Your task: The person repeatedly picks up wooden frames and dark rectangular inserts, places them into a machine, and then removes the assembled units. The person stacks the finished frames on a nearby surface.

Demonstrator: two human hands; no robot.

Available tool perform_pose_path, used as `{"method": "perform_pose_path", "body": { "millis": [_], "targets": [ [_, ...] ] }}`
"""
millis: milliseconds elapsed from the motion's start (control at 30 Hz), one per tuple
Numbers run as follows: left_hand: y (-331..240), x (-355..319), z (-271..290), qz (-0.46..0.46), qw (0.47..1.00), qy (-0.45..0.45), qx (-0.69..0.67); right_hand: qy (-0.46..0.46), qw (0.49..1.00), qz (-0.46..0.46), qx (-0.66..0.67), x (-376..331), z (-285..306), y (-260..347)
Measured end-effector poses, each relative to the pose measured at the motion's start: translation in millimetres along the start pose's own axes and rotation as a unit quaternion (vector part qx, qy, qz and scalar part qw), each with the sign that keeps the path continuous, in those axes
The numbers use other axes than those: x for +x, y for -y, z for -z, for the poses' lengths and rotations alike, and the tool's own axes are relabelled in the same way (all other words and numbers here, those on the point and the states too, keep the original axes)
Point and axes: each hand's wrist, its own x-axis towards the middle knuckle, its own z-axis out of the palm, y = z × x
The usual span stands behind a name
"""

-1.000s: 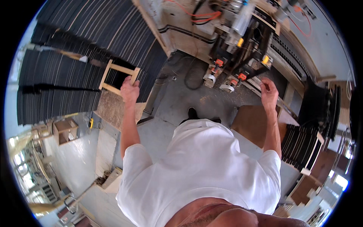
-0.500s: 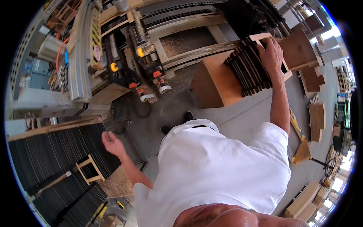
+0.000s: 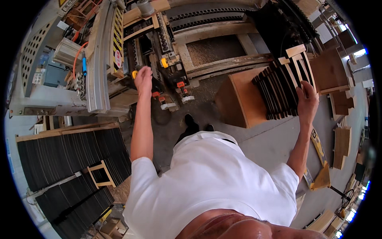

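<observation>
My right hand [image 3: 307,102] has its fingers curled around the near end of a pale-edged wooden frame [image 3: 294,65]. This frame leans at the right end of a row of dark frames [image 3: 274,93] standing on a brown wooden box [image 3: 242,99]. My left hand [image 3: 143,81] is raised over the front of the machine, beside a yellow knob [image 3: 134,74]. Its fingers are bent together, and whether they hold anything is hidden. Close to its right are the machine's clamp rails, with a second yellow knob [image 3: 164,63] and orange clamp parts [image 3: 181,84].
A large stack of dark frames [image 3: 59,159] stands at the left, with one pale frame [image 3: 101,174] on top. A yellow pallet jack [image 3: 321,175] is at the right. Sawdust lies in the machine's opening [image 3: 215,51]. Brown panels [image 3: 328,69] stand beyond the box.
My left hand has moved up and forward from near the left stack to the machine's yellow knob. My right hand has slid to the near end of the frames, and a pale frame now leans there.
</observation>
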Motion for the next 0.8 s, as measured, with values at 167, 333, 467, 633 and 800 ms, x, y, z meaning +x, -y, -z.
{"method": "perform_pose_path", "body": {
  "millis": [167, 333, 467, 633, 800],
  "targets": [
    [-25, 113, -31, 0.096, 0.981, 0.061, -0.156, -0.004, 0.997, 0.059, 0.052, -7, -21, 63],
    [-33, 215, -46, 0.147, 0.950, 0.004, -0.277, 0.026, 0.976, 0.214, 0.040, 1, -60, 131],
    [-35, 236, -63, 0.157, 0.923, -0.006, -0.351, 0.092, 0.971, 0.217, 0.047, 10, -111, 162],
    [-13, 259, -49, 0.136, 0.906, -0.016, -0.400, 0.132, 0.950, 0.276, 0.064, 34, -179, 196],
    [-2, 199, -50, 0.143, 0.900, -0.018, -0.412, 0.167, 0.912, 0.369, 0.070, 63, -262, 241]
  ]
}}
